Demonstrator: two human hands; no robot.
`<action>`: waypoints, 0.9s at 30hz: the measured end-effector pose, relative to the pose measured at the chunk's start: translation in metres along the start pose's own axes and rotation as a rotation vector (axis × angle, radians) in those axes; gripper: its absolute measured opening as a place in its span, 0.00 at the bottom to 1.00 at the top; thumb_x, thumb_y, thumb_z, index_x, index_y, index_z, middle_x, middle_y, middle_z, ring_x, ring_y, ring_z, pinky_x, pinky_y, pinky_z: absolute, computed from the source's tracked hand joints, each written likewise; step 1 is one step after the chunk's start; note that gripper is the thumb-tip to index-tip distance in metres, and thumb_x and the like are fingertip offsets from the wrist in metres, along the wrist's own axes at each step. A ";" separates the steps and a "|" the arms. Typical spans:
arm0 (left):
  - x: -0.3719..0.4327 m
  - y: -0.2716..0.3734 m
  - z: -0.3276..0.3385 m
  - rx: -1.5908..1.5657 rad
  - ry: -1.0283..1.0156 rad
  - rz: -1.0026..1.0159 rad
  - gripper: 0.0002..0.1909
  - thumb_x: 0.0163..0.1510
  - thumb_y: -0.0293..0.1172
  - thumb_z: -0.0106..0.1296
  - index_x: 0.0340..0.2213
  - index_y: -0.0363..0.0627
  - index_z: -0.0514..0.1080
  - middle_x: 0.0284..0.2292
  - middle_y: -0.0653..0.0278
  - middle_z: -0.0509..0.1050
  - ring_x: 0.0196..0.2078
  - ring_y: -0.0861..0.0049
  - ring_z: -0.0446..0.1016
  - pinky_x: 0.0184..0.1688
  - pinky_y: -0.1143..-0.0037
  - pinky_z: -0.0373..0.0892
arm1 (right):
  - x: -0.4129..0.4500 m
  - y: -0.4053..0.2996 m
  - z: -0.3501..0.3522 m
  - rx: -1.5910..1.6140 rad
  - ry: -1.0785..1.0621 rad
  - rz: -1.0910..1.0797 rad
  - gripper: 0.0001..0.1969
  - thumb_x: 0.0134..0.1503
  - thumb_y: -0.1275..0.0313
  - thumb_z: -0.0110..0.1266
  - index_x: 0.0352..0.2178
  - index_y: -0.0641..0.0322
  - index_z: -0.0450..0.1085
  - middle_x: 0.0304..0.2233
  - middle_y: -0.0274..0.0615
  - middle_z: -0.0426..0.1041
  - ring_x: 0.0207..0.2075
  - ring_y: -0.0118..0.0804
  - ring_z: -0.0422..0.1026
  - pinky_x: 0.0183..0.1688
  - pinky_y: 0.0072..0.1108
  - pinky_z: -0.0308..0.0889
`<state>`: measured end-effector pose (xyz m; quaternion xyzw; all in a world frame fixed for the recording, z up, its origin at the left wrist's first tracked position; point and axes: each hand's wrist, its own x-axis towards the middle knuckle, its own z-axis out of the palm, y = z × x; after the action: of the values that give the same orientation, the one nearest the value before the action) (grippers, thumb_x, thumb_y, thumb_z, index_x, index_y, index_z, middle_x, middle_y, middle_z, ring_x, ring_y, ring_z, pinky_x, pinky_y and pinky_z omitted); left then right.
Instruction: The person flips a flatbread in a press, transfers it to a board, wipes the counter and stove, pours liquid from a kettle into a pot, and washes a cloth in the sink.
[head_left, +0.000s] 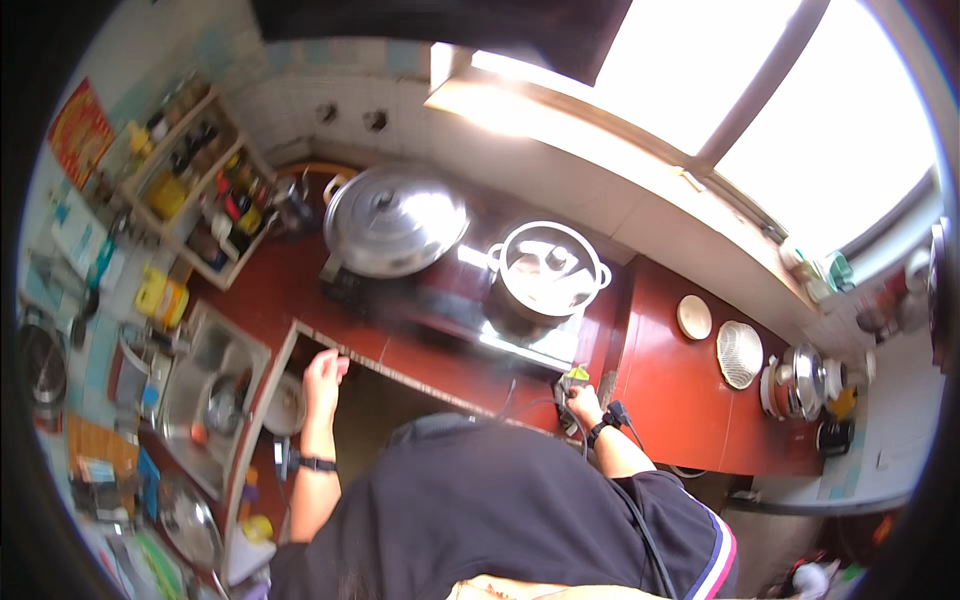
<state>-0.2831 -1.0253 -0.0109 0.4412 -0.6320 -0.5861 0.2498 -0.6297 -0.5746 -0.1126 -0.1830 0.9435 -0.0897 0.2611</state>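
Observation:
My left hand (325, 382) is over the front edge of the red counter, near the sink, its fingers loosely curled with nothing seen in them. My right hand (585, 405) is at a small dark packet (562, 390) with a yellow-green top, at the counter's front edge; whether the fingers grip it is hard to tell. Beyond the right hand, a two-handled metal pot (551, 270) stands on a glossy cooktop (525, 349). Its inside shines with glare, so the contents are unclear. A large lidded metal pan (397, 221) sits to its left.
A metal sink (191, 390) holding a bowl lies at the left. Behind it stand a yellow jug (161, 296) and a rack (202, 187) of bottles. On the right counter are a small bowl (694, 317), a white basket (739, 355) and a glass-lidded pot (808, 381). Cables hang near my right wrist.

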 end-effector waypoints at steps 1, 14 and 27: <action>-0.004 0.000 -0.001 -0.047 -0.006 -0.008 0.14 0.61 0.35 0.43 0.43 0.37 0.69 0.33 0.61 0.77 0.34 0.80 0.74 0.35 0.80 0.69 | 0.000 -0.003 0.002 0.003 0.019 -0.012 0.19 0.49 0.69 0.46 0.44 0.54 0.72 0.46 0.63 0.65 0.46 0.57 0.68 0.53 0.32 0.62; -0.041 0.011 0.012 0.307 0.156 0.032 0.12 0.53 0.35 0.48 0.32 0.41 0.76 0.30 0.62 0.79 0.35 0.75 0.77 0.40 0.76 0.70 | 0.039 0.055 0.035 -0.028 -0.064 -0.159 0.26 0.44 0.69 0.56 0.47 0.66 0.68 0.39 0.58 0.73 0.44 0.49 0.73 0.46 0.31 0.68; 0.011 -0.017 -0.120 0.472 0.057 -0.020 0.12 0.53 0.35 0.47 0.31 0.40 0.75 0.28 0.56 0.77 0.32 0.65 0.75 0.35 0.70 0.68 | 0.048 0.011 0.102 -0.162 0.018 -0.089 0.16 0.47 0.71 0.57 0.40 0.63 0.70 0.32 0.44 0.75 0.33 0.39 0.74 0.37 0.25 0.69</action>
<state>-0.1839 -1.0963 -0.0071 0.5102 -0.7398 -0.4117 0.1517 -0.6181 -0.5912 -0.2240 -0.2445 0.9410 -0.0261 0.2325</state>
